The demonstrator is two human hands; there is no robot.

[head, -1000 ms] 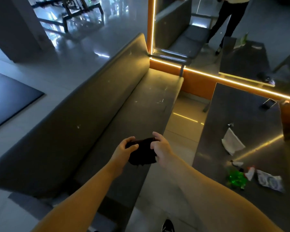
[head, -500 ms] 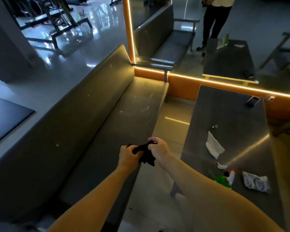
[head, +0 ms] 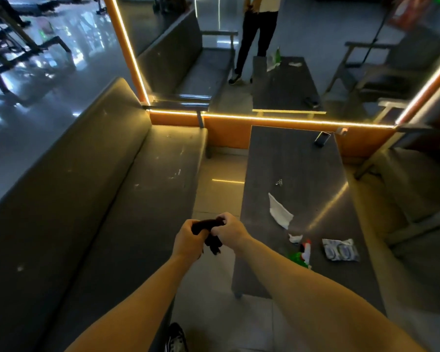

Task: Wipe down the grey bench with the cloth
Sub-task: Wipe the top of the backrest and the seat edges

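Both hands hold the dark cloth point(head: 208, 233) in the air: the left hand point(head: 188, 238) and the right hand point(head: 230, 228) each curl their fingers around it. It hangs just right of the near front edge of the grey bench point(head: 127, 199), left of the table point(head: 292, 158).

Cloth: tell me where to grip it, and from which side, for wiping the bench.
Grip the black cloth at its bunched top, from above, probably with the left hand, nearer the grey bench. The right hand holds that roll too; the loose tail below could spread flat.
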